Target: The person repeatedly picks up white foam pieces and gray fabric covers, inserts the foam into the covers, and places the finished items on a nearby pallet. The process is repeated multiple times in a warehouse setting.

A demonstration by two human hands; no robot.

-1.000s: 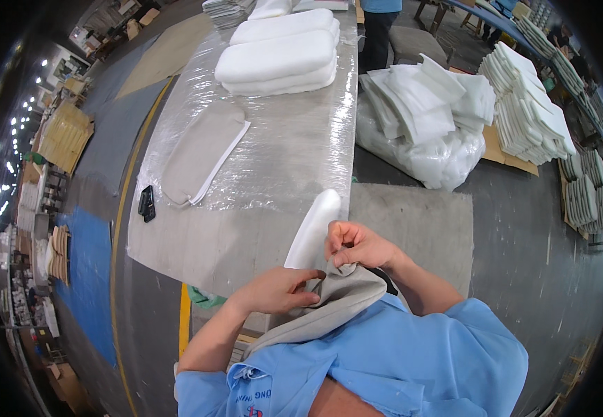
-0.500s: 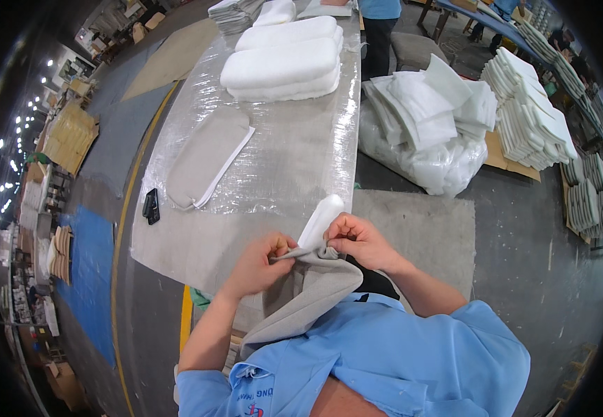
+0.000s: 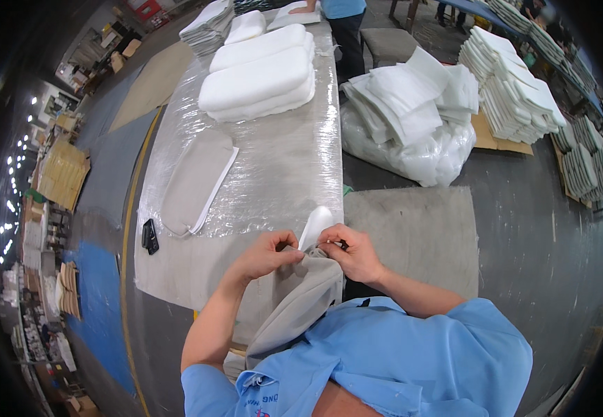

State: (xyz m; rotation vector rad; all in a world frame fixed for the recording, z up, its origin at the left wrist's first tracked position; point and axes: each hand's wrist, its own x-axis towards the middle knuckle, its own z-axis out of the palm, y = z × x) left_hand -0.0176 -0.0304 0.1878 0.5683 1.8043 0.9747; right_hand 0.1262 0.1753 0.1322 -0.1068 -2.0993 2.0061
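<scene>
Between my hands hangs a grey fabric cushion cover (image 3: 301,295), its lower end resting against my body. A white strip (image 3: 315,226) sticks up from its upper edge, beyond my fingers. My left hand (image 3: 268,254) pinches the cover's edge to the left of the strip. On the other side, my right hand (image 3: 351,254) grips the bunched edge between thumb and fingers. Part of the gathered edge is hidden by my fingertips. Farther up the table (image 3: 260,184) lies a flat grey cushion cover (image 3: 194,181) with a white strip along its right side.
White padding pieces (image 3: 260,76) are stacked at the table's far end, near another person's hand (image 3: 306,7). A small black object (image 3: 150,236) sits by the left edge. Right of the table are a plastic bag (image 3: 413,149) topped with white sheets and stacked white pads (image 3: 517,97).
My view has shifted slightly. Both hands stay on the cover's edge, the right one now closer to the left, and the cover's folds have narrowed.
</scene>
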